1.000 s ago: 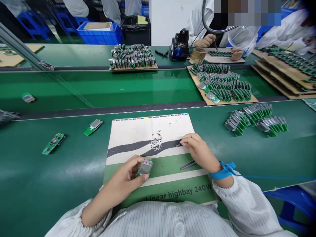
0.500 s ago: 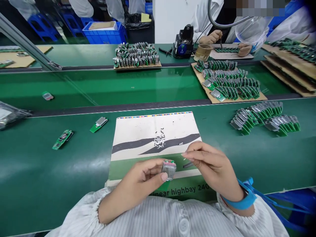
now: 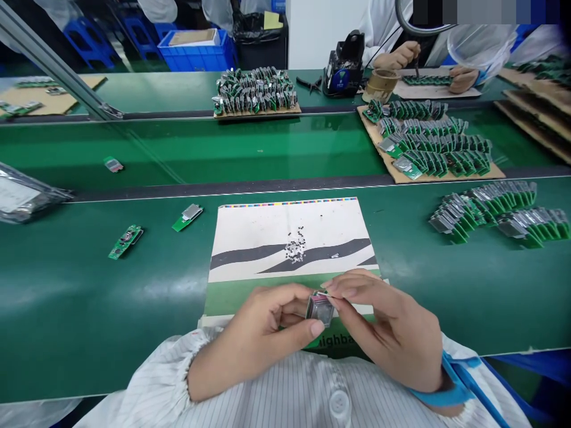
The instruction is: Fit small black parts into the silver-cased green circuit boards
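My left hand is closed around a small green circuit board with a grey, screen-like block and a pinkish top edge, the thumb lying on its front. At the board's top edge, my right hand pinches a tiny, thin pale piece between thumb and fingertips. Its fingers touch or nearly touch the board; I cannot tell which. Below both hands lies a printed sheet with a scatter of tiny black and white parts on it. A blue wrist strap circles my right wrist.
Loose circuit boards lie left of the sheet. Rows of upright boards stand at right, more on a cardboard sheet behind. A plastic bag sits far left. Across the bench, a co-worker's hands work near a tape roll.
My right hand has moved left and down to the board's top edge, bringing the tiny piece against or near it. My left hand still holds the board. The whole view has shifted slightly.
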Tool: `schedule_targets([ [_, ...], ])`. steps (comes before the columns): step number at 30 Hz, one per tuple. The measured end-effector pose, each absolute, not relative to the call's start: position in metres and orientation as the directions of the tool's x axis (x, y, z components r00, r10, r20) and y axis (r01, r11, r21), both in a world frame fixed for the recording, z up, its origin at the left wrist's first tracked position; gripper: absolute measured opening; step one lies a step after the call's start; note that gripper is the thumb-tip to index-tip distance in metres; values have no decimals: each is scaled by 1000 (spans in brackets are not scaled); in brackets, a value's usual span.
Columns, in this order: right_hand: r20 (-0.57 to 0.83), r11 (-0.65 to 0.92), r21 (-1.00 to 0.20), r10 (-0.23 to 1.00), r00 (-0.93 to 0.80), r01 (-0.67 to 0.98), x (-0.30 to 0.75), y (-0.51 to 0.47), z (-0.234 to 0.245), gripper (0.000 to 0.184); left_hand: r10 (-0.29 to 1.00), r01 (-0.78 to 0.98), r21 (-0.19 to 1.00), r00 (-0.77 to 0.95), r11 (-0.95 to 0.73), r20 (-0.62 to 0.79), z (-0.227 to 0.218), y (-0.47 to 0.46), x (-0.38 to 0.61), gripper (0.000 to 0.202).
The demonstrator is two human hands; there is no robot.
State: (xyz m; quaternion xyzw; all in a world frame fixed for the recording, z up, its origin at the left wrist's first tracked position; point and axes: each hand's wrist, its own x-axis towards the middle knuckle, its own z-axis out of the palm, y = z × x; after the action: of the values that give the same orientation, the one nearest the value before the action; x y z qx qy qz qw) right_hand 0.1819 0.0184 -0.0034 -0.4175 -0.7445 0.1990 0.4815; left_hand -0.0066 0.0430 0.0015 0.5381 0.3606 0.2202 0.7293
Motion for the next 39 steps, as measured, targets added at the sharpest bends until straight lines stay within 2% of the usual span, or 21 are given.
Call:
schedule_targets([
  [8,606,651,-580,747,-275,490,183,20,-2,33,723,83,959,640,273,-261,3,44,-6,8],
  [18,590,644,-587,755,-285,490,184,18,-1,28,777,125,980,597,152,-197,4,42,-5,11],
  [31,590,681,-569,729,-347,462,188,13,-9,36,787,129,988,601,80,-143,2,40,-7,15],
  [39,593,675,-589,735,-330,445,186,18,-6,28,798,132,991,599,-11,-71,2,39,-7,31],
])
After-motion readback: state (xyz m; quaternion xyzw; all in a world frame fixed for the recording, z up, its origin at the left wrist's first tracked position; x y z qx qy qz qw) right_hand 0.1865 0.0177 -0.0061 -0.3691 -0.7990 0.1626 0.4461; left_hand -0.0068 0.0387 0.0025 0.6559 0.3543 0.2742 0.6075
